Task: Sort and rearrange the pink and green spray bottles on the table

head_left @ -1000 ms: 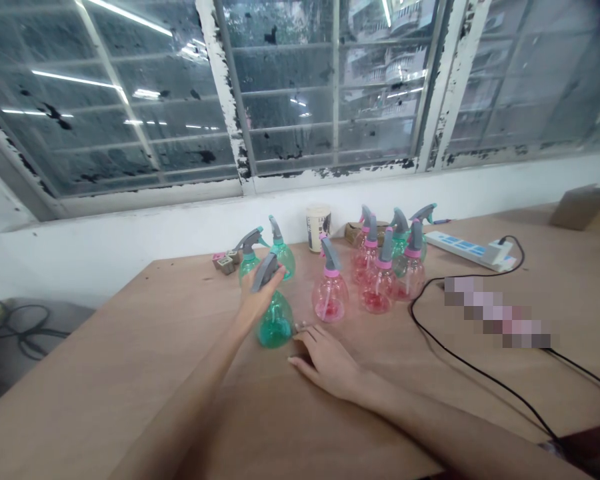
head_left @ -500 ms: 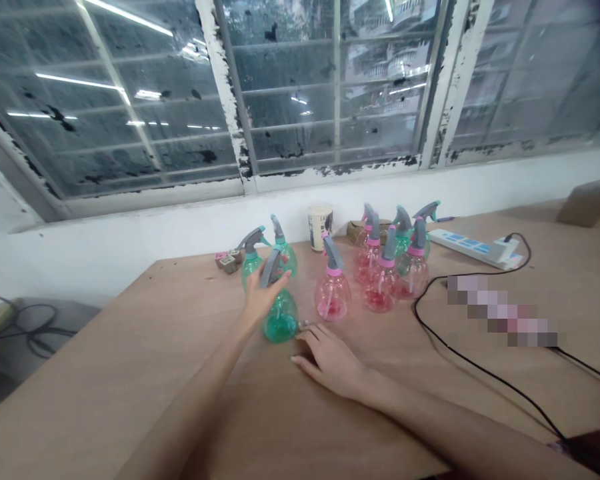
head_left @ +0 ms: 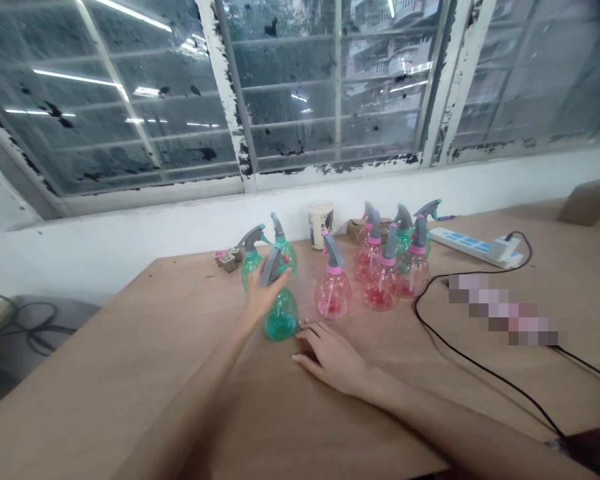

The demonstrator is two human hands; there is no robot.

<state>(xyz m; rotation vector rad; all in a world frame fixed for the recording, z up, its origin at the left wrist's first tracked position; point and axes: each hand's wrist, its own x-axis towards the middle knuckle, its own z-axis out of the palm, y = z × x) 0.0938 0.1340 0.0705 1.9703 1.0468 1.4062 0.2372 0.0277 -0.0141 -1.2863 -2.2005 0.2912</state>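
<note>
A green spray bottle [head_left: 281,320] with a grey trigger head stands upright on the table, green liquid low inside. Around its neck and head is my left hand [head_left: 261,293], thumb along the near right side; some fingers are hidden behind the head. Flat on the table lies my right hand [head_left: 333,353], fingers stretched out and holding nothing, their tips close beside the bottle's base. Behind the left hand stand two more green spray bottles [head_left: 286,256]. A pink spray bottle [head_left: 333,293] is just beyond my right fingertips.
Several pink and green spray bottles [head_left: 380,287] cluster to the right. Behind are a paper cup [head_left: 321,227] and small blocks [head_left: 227,261]. A power strip [head_left: 475,248] lies at right, its black cable [head_left: 473,357] running across the table [head_left: 130,347]. A cardboard box [head_left: 587,201] sits far right.
The left hand and green bottle have shifted slightly right and away from me, and the left thumb has straightened from around the head. The right hand has stayed in place. The view shifted slightly.
</note>
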